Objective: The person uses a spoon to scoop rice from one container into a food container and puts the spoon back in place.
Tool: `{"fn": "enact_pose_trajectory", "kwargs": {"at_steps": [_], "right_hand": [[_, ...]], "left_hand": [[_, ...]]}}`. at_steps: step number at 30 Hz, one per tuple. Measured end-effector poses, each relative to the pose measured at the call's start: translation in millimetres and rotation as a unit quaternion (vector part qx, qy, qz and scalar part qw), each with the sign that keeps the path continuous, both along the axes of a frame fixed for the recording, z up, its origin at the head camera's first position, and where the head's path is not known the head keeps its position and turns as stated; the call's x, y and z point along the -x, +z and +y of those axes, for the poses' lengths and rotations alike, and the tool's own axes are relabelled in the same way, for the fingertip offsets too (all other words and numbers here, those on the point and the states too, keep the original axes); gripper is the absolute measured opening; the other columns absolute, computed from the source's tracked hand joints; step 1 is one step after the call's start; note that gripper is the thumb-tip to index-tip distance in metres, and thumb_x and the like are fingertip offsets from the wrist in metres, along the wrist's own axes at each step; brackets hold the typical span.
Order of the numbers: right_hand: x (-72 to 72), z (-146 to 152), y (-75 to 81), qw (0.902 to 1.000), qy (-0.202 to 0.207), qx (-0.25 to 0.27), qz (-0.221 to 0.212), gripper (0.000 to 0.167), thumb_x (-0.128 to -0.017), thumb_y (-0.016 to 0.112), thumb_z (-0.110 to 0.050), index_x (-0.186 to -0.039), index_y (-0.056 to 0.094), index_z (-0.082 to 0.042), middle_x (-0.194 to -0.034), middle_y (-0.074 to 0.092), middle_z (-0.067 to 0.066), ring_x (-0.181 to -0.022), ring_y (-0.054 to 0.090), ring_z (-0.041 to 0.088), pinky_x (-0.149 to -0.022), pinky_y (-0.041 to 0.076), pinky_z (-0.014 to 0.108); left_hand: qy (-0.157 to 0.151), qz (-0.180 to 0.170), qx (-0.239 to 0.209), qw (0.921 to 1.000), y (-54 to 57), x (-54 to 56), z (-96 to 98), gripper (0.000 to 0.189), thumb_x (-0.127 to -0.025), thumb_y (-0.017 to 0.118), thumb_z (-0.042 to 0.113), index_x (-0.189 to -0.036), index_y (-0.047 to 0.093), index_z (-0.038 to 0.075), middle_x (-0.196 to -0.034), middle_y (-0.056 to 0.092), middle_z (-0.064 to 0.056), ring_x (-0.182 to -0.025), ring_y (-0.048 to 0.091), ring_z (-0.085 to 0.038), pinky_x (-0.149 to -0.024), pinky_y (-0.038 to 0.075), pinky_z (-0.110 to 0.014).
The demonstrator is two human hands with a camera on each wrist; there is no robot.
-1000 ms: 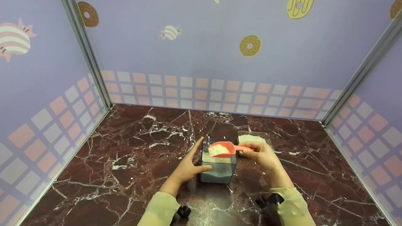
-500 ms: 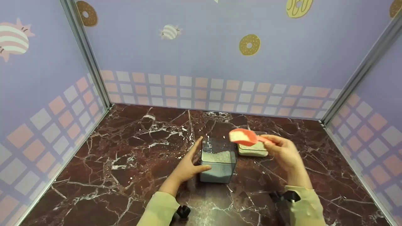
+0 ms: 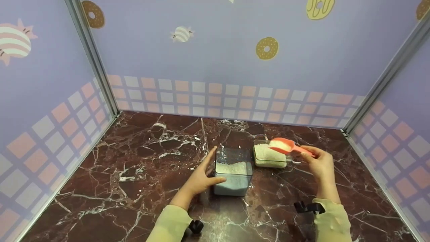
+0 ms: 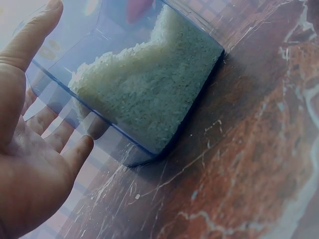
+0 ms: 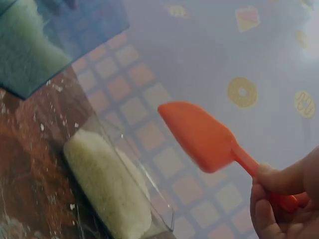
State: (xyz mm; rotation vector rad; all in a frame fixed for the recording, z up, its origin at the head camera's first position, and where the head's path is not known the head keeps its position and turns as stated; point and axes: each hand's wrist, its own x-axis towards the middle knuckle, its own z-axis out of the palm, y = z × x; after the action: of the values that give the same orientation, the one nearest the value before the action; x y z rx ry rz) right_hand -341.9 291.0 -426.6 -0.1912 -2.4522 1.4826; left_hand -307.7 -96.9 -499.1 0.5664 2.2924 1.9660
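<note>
My left hand point(image 3: 199, 179) rests against the left side of a tall clear bluish container point(image 3: 233, 188), thumb at its front and fingers spread along the side. White rice point(image 4: 144, 89) lies sloped inside it. My right hand point(image 3: 319, 163) grips the handle of an orange scoop point(image 3: 287, 146), held up with some rice in its bowl. Below the scoop stands a smaller clear box point(image 3: 270, 164), heaped with rice point(image 5: 107, 184). In the right wrist view the scoop's orange underside faces the camera, and my thumb and fingers close round its handle.
Loose grains are scattered on the dark red marbled tabletop point(image 3: 151, 188), mostly behind and left of the tall container. Purple panels with checks and sweets, such as the back panel point(image 3: 215, 60), enclose the table on three sides.
My right hand has carried the scoop from above the tall container rightward to over the smaller box, with rice still in its bowl. The left hand stays in place.
</note>
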Motion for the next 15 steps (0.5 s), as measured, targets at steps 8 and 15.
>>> {"fn": "enact_pose_trajectory", "kwargs": {"at_steps": [8, 15], "right_hand": [[-2.0, -6, -2.3, 0.9817, -0.081, -0.154, 0.077, 0.023, -0.093, 0.071, -0.001, -0.115, 0.075, 0.001, -0.105, 0.075, 0.025, -0.076, 0.064, 0.028, -0.064, 0.05, 0.033], [-7.5, -12, 3.0, 0.9674, -0.084, -0.207, 0.12, 0.024, -0.09, 0.068, 0.005, -0.114, 0.073, 0.005, -0.112, 0.069, 0.032, -0.112, 0.063, 0.053, -0.096, 0.05, 0.063]], "left_hand": [[0.0, -0.006, 0.004, 1.0, 0.8, -1.2, -0.2, 0.111, -0.085, 0.086, 0.022, -0.168, 0.011, 0.028, -0.176, 0.005, -0.008, -0.161, 0.012, -0.037, -0.129, 0.027, -0.054], [0.0, -0.006, 0.005, 1.0, 0.4, -0.8, -0.5, 0.111, -0.085, 0.085, 0.022, -0.167, 0.011, 0.03, -0.176, 0.005, -0.008, -0.161, 0.012, -0.037, -0.129, 0.026, -0.055]]}}
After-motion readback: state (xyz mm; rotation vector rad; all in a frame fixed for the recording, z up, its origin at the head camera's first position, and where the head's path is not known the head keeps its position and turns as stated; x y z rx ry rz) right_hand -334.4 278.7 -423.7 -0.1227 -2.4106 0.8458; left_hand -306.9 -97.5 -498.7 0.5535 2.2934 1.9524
